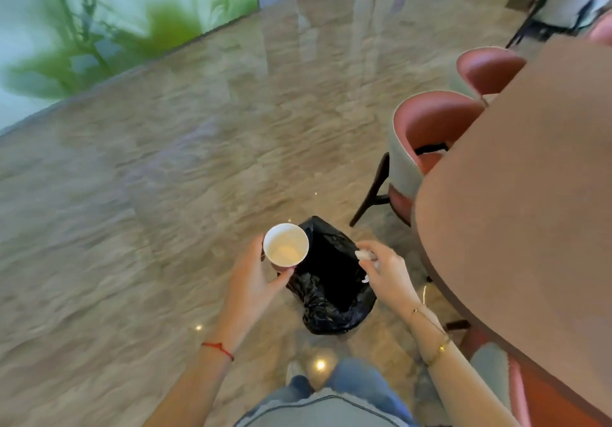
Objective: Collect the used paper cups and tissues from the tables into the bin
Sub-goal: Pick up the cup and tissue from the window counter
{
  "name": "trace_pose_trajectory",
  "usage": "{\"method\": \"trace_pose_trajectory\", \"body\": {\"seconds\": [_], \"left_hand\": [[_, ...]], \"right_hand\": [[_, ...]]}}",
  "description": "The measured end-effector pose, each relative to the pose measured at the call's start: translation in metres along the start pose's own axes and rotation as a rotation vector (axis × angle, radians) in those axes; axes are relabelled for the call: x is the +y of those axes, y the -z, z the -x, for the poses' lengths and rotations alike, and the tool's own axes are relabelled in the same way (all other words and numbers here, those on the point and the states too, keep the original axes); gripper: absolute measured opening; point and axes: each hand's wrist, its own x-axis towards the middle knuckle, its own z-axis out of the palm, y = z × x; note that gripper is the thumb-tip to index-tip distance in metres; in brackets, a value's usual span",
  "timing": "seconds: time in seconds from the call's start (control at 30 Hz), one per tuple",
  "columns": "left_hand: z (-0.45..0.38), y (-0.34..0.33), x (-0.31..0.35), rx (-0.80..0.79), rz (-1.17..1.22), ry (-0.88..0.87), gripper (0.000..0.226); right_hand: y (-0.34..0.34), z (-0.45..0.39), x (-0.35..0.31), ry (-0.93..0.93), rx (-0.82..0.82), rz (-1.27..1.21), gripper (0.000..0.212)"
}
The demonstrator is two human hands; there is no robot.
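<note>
Both forearms reach out over the bin (331,294), lined with a black bag, on the floor beside the table (530,194). Her left hand (255,277) grips a paper cup (286,246) at the bin's rim; her right hand (384,267) pinches a crumpled tissue (362,255) above the opening. Neither is dropped yet; what else remains on the tables I cannot tell.

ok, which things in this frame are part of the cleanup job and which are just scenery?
Job:
- paper cup, held upright in the left hand
- crumpled tissue, pinched in the right hand
- bin lined with a black bag, on the floor under both hands

Scenery:
- table
- pink chairs
- green wall panel
</note>
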Motion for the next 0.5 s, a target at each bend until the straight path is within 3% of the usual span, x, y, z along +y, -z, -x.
{"method": "trace_pose_trajectory", "body": {"seconds": [0.23, 0.5], "left_hand": [[-0.093, -0.061, -0.035, -0.182, 0.038, 0.023, 0.063], [-0.143, -0.126, -0.074, -0.376, 0.027, 0.11, 0.067]], "right_hand": [[-0.026, -0.063, 0.018, -0.248, -0.01, -0.051, 0.038], [-0.061, -0.115, 0.05, -0.35, -0.108, 0.054, 0.036]]}}
